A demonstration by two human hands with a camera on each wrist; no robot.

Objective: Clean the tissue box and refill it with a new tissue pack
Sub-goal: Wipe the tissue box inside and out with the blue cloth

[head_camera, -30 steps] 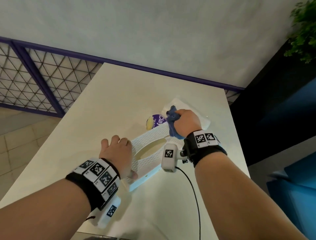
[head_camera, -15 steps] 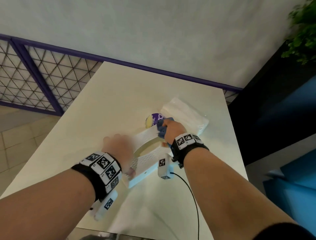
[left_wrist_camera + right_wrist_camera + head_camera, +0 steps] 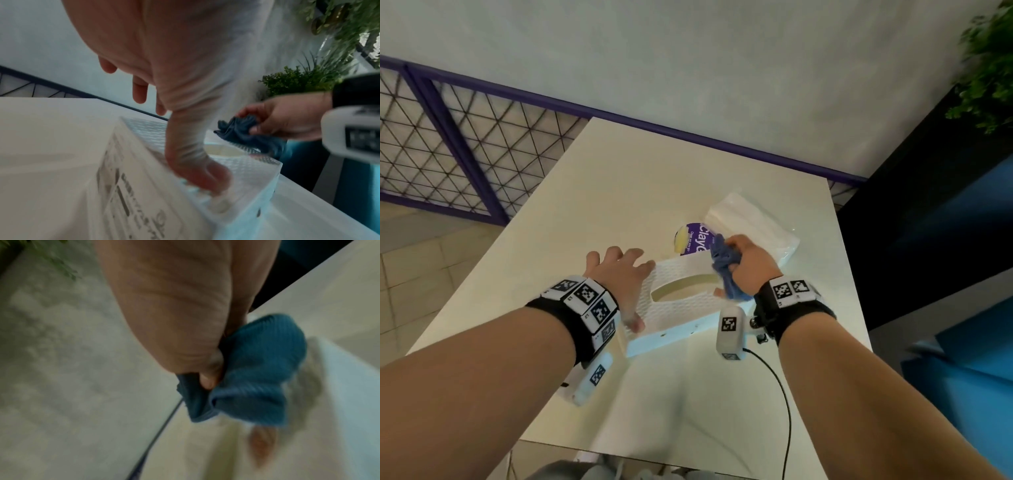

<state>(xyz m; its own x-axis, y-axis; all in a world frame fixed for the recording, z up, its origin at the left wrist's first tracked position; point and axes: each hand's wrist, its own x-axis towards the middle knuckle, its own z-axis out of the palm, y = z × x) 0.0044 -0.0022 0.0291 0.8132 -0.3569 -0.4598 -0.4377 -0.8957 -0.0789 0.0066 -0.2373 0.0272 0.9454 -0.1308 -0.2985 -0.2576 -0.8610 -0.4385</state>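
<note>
left hand (image 3: 619,277) lies flat with fingers spread, steadying the tissue box (image 3: 681,308) while right hand (image 3: 751,263) clutches the blue cloth (image 3: 724,270) wiping its top.

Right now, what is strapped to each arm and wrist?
Both forearms are bare, with no sleeves. Each wrist carries a black band topped with white tiles printed with black square codes. Under the left wrist hangs a white rounded camera pod bearing one such code; a similar pod sits beside the right wrist, with a thin black cable trailing from it. The hands wear no gloves.
</note>
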